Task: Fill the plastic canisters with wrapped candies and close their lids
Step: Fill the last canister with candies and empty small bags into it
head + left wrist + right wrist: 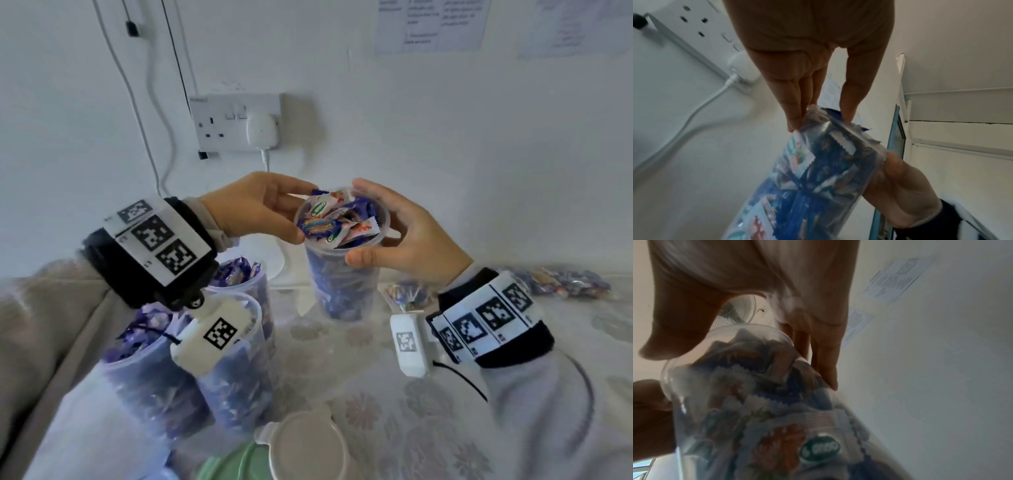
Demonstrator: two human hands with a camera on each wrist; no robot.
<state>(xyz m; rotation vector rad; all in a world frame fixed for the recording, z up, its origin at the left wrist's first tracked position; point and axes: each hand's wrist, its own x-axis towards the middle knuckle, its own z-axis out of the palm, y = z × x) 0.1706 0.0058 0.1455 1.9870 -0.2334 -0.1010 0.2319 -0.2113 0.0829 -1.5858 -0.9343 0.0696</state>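
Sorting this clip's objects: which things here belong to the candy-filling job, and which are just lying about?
Job: held canister, its wrapped candies, left hand, right hand, three filled canisters, loose lid, candy bags.
Lying about: wall socket, charger, wall papers.

Sleeves: pale grey, with ribbed cuffs
Left wristband (150, 246): black, white panel of square black-and-white markers
Right wristband (489, 318): the same
Wrist cameras: white boxes, each bearing one marker
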